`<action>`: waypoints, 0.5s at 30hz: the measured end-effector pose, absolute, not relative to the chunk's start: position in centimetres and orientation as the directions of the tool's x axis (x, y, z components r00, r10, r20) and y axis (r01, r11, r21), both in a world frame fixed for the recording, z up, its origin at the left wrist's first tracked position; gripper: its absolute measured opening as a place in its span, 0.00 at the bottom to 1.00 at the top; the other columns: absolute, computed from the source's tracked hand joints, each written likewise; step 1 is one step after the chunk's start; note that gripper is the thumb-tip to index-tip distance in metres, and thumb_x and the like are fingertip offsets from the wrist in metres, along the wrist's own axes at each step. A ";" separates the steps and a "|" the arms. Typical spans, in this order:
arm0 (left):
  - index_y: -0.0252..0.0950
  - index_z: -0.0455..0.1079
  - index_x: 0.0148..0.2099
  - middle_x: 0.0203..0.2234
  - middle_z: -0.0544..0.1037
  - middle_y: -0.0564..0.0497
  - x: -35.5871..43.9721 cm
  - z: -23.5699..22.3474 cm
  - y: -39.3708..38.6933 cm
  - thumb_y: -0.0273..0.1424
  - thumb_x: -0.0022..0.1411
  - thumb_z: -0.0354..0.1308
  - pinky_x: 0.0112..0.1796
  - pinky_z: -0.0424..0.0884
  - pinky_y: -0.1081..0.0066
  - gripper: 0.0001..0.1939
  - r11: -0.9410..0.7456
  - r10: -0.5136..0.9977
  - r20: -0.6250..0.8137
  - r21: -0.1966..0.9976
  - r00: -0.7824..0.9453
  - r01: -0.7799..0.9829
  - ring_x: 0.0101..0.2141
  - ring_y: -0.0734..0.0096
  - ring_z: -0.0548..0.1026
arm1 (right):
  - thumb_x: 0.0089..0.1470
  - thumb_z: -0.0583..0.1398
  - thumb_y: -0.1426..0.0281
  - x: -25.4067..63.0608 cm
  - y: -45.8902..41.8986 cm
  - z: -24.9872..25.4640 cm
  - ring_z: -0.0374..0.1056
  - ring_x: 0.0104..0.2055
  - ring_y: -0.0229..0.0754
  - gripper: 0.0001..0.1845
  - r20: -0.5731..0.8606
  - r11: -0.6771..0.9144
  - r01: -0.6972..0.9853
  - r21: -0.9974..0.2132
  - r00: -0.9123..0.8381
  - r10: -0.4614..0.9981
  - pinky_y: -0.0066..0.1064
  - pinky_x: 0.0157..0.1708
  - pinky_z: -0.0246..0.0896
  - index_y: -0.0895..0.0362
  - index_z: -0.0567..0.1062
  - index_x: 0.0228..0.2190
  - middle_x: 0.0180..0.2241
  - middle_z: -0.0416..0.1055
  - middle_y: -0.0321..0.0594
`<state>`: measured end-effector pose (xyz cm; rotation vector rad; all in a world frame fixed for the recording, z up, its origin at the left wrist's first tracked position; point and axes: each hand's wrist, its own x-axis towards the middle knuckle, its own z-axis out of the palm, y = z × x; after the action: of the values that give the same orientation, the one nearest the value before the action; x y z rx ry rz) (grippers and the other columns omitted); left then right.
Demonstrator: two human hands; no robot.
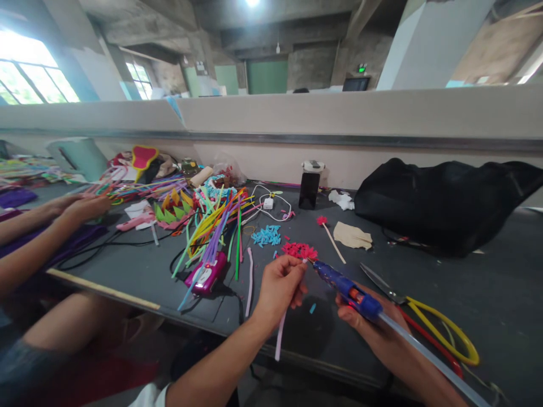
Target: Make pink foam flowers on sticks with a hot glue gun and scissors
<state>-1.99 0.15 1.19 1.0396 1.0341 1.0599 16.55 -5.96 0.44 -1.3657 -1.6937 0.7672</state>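
Between its pinched fingers my left hand (282, 285) holds a pale pink pipe cleaner (280, 336), whose length hangs below the palm over the table's front. My right hand (360, 316) is wrapped around a blue glue gun (345, 288) with a long clear glue stick (428, 350) coming out of its back. The gun's nozzle meets or nearly meets the pipe cleaner's tip at my left fingertips. Just behind lies a heap of short red pieces (300, 250), and a pile of short blue pieces (266, 235) is farther left. A red-topped flower stem (333, 240) lies beyond.
Scissors (407, 305) with yellow and red handles lie right of the glue gun. A black bag (445, 203) fills the back right. Left are bundled pipe cleaners (218, 226), a purple box (206, 274) and a co-worker's hands (87, 206). A phone (309, 190) stands at the back.
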 end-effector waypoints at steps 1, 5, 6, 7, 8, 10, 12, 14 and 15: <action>0.36 0.65 0.33 0.13 0.70 0.58 -2.0 1.2 0.2 0.42 0.55 0.60 0.10 0.53 0.81 0.14 0.167 0.976 -0.140 0.973 0.166 -0.161 0.09 0.80 0.62 | 0.53 0.61 0.54 16.5 -6.0 0.5 0.65 0.26 0.37 0.16 0.212 0.229 0.481 -0.847 -0.090 0.973 0.25 0.26 0.62 0.55 0.75 0.31 0.26 0.70 0.35; 0.36 0.65 0.33 0.13 0.70 0.58 -2.0 1.2 0.2 0.42 0.55 0.60 0.09 0.53 0.81 0.14 0.165 0.978 -0.141 0.974 0.155 -0.153 0.09 0.80 0.62 | 0.53 0.61 0.55 16.4 -6.1 0.5 0.62 0.25 0.37 0.16 0.220 0.232 0.495 -0.837 -0.084 0.972 0.26 0.25 0.60 0.55 0.72 0.27 0.23 0.66 0.34; 0.36 0.66 0.33 0.13 0.70 0.58 -2.0 1.2 0.2 0.42 0.55 0.60 0.09 0.53 0.81 0.14 0.166 0.978 -0.142 0.974 0.155 -0.153 0.09 0.80 0.62 | 0.53 0.61 0.55 16.4 -6.1 0.4 0.61 0.25 0.37 0.16 0.227 0.237 0.501 -0.832 -0.081 0.970 0.26 0.25 0.60 0.55 0.72 0.27 0.23 0.66 0.33; 0.36 0.66 0.32 0.13 0.70 0.58 -2.0 1.2 0.2 0.43 0.55 0.60 0.09 0.53 0.81 0.15 0.167 0.977 -0.143 0.974 0.156 -0.151 0.09 0.80 0.62 | 0.53 0.61 0.55 16.4 -6.1 0.4 0.61 0.25 0.36 0.16 0.235 0.241 0.507 -0.827 -0.078 0.969 0.26 0.25 0.59 0.54 0.71 0.26 0.23 0.65 0.33; 0.36 0.66 0.32 0.13 0.70 0.58 -2.0 1.2 0.2 0.43 0.54 0.60 0.09 0.53 0.81 0.15 0.167 0.977 -0.143 0.974 0.157 -0.151 0.09 0.80 0.62 | 0.53 0.61 0.55 16.4 -6.1 0.3 0.60 0.24 0.36 0.16 0.240 0.244 0.513 -0.823 -0.075 0.968 0.26 0.24 0.59 0.54 0.70 0.25 0.22 0.64 0.32; 0.36 0.66 0.32 0.13 0.70 0.58 -2.0 1.3 0.2 0.43 0.54 0.61 0.10 0.53 0.80 0.16 0.162 0.978 -0.138 0.975 0.157 -0.154 0.09 0.80 0.62 | 0.53 0.61 0.55 16.5 -6.1 0.1 0.59 0.24 0.36 0.17 0.249 0.248 0.521 -0.817 -0.070 0.966 0.26 0.24 0.58 0.54 0.68 0.24 0.22 0.63 0.32; 0.36 0.66 0.32 0.13 0.70 0.58 -2.0 1.3 0.2 0.43 0.54 0.61 0.10 0.53 0.80 0.16 0.162 0.978 -0.137 0.974 0.154 -0.160 0.09 0.80 0.62 | 0.53 0.62 0.55 16.5 -6.1 0.1 0.59 0.23 0.36 0.17 0.255 0.251 0.528 -0.811 -0.067 0.965 0.25 0.23 0.57 0.54 0.67 0.23 0.21 0.62 0.31; 0.36 0.66 0.32 0.13 0.70 0.58 -2.0 1.4 0.2 0.44 0.54 0.61 0.10 0.53 0.80 0.16 0.165 0.978 -0.140 0.973 0.154 -0.164 0.09 0.80 0.62 | 0.53 0.61 0.55 16.4 -6.1 0.1 0.60 0.23 0.36 0.18 0.262 0.256 0.537 -0.804 -0.067 0.963 0.25 0.23 0.58 0.54 0.67 0.23 0.21 0.62 0.31; 0.36 0.66 0.32 0.13 0.70 0.58 -2.0 1.4 0.2 0.44 0.54 0.61 0.10 0.53 0.80 0.16 0.166 0.978 -0.141 0.973 0.156 -0.162 0.09 0.80 0.62 | 0.53 0.61 0.55 16.4 -6.1 0.2 0.61 0.23 0.36 0.18 0.267 0.259 0.542 -0.799 -0.067 0.961 0.25 0.24 0.59 0.54 0.67 0.22 0.21 0.62 0.31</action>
<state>-2.02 0.16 1.43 1.0340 1.0476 1.0705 16.42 -6.13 0.18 -1.3897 -1.7236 0.6544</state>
